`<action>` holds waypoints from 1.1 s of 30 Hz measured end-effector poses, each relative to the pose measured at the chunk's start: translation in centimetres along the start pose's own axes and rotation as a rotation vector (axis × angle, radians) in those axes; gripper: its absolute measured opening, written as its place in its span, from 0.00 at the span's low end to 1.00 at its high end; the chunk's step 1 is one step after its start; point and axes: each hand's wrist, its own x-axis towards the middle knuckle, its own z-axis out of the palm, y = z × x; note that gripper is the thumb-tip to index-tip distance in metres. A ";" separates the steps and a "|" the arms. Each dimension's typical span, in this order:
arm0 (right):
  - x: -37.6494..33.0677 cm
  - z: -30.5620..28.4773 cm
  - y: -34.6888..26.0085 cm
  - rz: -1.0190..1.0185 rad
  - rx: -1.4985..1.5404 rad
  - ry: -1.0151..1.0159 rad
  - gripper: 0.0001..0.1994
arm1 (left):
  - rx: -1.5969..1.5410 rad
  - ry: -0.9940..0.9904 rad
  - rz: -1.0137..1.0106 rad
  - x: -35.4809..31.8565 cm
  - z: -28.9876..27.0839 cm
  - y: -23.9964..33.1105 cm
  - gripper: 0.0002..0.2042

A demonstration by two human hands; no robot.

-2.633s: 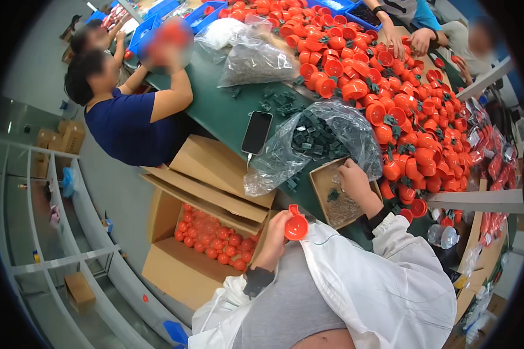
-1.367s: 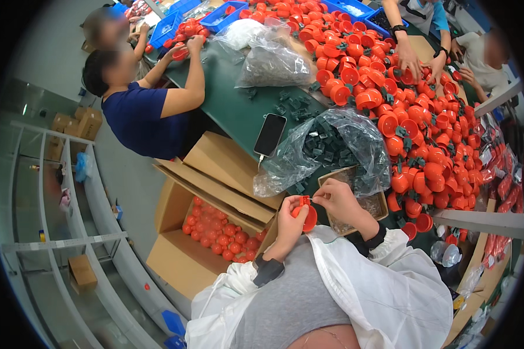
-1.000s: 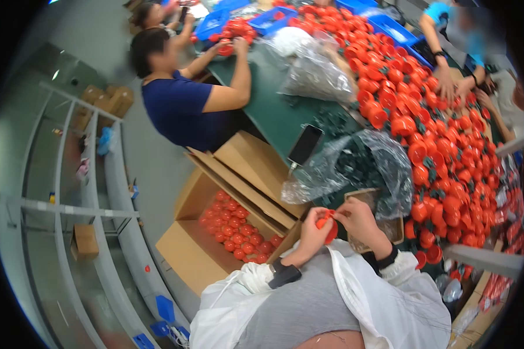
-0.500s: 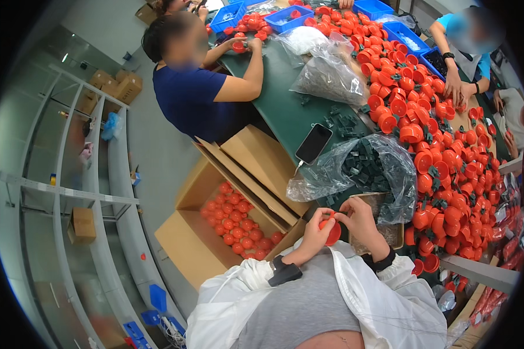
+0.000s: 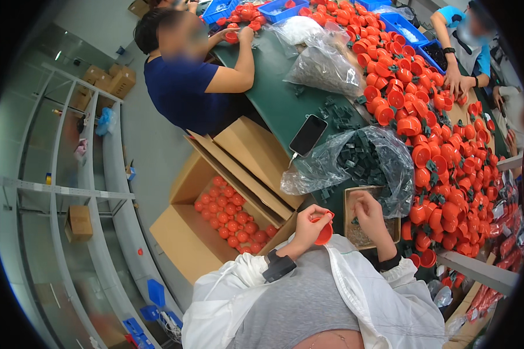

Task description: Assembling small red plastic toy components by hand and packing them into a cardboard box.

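My left hand (image 5: 306, 230) grips a red plastic cup (image 5: 324, 235) in front of my body, its open side facing up. Off to the right, my right hand (image 5: 369, 219) hangs over a shallow tray (image 5: 346, 224) holding small loose pieces. Its fingers are curled together, and whatever they pinch is too small to make out. Just beyond the tray lies a clear plastic bag (image 5: 399, 152) full of dark green plastic clips (image 5: 361, 156). A great heap of red cups (image 5: 442, 168), many with green clips attached, covers the right side of the table.
An open cardboard box (image 5: 177, 241) with red round pieces (image 5: 230, 218) stands left of me. A phone (image 5: 308, 135) with a cable and a bag of small grey parts (image 5: 326, 70) lie on the green table (image 5: 273, 87). Co-workers sit at far left (image 5: 180, 87) and far right (image 5: 457, 52).
My right hand has left the cup and moved right, over the tray. My left hand keeps the cup, shifted slightly left. The whole view has also shifted a little.
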 end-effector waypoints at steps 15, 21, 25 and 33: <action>-1.0 2.2 -2.3 -0.162 -0.168 0.052 0.04 | -0.049 0.000 -0.052 0.6 0.6 0.5 0.10; -0.8 1.9 -2.1 -0.391 -0.329 0.049 0.08 | -0.080 -0.030 -0.039 0.1 1.5 2.1 0.11; -0.8 2.1 -2.1 -0.337 -0.315 0.105 0.08 | -0.065 -0.056 -0.022 0.3 1.5 1.8 0.12; -0.9 2.1 -1.8 -0.417 -0.302 0.067 0.07 | -0.047 -0.053 -0.024 -0.4 1.3 1.8 0.12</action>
